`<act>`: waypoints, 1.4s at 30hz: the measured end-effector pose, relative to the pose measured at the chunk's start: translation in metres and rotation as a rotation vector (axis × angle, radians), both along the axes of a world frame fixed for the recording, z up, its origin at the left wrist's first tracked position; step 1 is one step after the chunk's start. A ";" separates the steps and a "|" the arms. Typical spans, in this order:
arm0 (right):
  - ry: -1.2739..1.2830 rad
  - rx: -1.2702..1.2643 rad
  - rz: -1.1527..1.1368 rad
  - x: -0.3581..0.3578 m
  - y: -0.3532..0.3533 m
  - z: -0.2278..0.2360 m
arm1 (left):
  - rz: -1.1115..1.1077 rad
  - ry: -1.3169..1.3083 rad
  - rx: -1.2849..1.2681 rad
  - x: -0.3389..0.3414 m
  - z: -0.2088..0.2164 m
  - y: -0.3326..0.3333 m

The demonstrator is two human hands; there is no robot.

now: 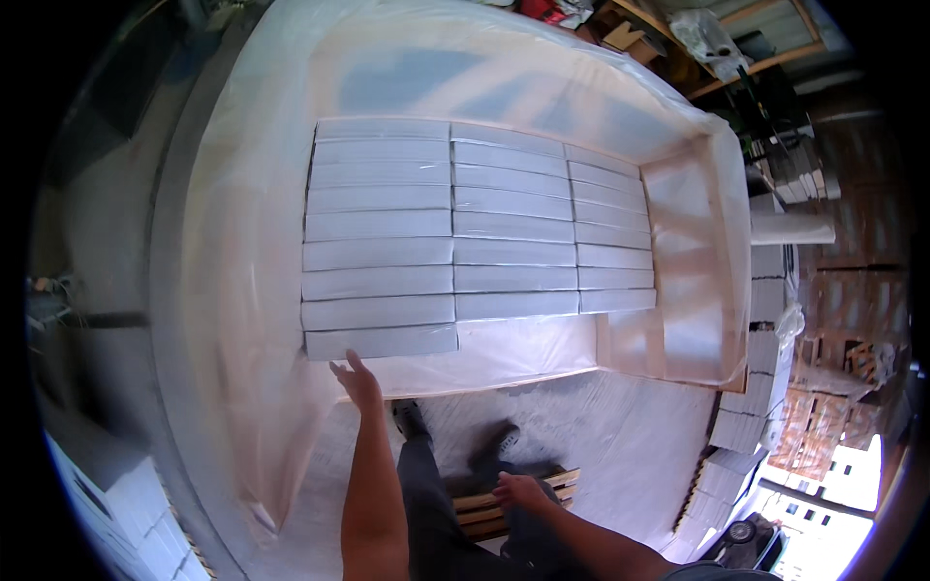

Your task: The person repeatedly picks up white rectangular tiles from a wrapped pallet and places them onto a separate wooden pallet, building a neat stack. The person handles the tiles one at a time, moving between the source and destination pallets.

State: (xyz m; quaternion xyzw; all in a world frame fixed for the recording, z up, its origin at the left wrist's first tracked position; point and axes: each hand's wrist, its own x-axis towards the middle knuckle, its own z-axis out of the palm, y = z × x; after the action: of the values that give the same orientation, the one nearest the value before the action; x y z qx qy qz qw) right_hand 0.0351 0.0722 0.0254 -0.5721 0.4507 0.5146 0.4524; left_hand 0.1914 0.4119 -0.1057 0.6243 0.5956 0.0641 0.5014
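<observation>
White flat boxes (378,282) lie in three columns inside a large crate lined with cloudy plastic film (426,373). The left column reaches nearest to me; its last box (383,343) sticks out past the other columns. My left hand (360,382) is at that box's near face, fingers spread, thumb side up, holding nothing; whether the fingertips press on the cardboard is hard to tell. Lower right, my right hand (520,491) hangs near my leg with its fingers curled in, and nothing shows in it. Beneath it is a slatted wooden piece (480,513).
Film drapes over the crate's rim and down its left side (257,436). More white stacks (741,412) stand along the right, with wrapped pallets (823,416) behind them. Another white stack (145,518) is at the lower left. My feet are on the concrete floor (620,445).
</observation>
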 end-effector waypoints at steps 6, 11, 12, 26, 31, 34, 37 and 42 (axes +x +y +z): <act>-0.015 0.208 -0.091 -0.040 0.006 0.027 | -1.166 0.222 0.426 -0.210 -0.031 -0.016; -0.132 0.270 -0.221 -0.035 -0.042 0.065 | -1.416 0.248 0.321 -0.355 0.015 -0.022; -0.154 0.237 -0.238 -0.038 -0.069 0.072 | -1.279 0.306 0.102 -0.356 0.037 -0.042; -0.205 -0.196 -0.407 -0.193 -0.359 0.112 | -0.955 0.429 -0.264 -0.276 0.187 -0.111; -0.279 -0.282 -0.667 -0.225 -0.302 0.141 | -1.139 0.415 -0.252 -0.204 0.211 -0.089; -0.299 -0.292 -0.829 -0.245 -0.255 0.145 | -1.321 0.416 -0.284 -0.146 0.218 -0.092; -0.302 -0.289 -0.966 -0.275 -0.195 0.147 | -1.407 0.383 -0.298 -0.087 0.233 -0.105; -0.186 -0.283 -1.121 -0.300 -0.077 0.173 | -1.599 0.487 -0.239 -0.015 0.233 -0.081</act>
State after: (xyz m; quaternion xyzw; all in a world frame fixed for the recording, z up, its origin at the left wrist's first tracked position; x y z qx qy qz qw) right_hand -0.2644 -0.0049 0.1979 -0.3441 0.7071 0.0791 0.6126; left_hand 0.1760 0.3306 0.1278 0.7970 0.0687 -0.5101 0.3161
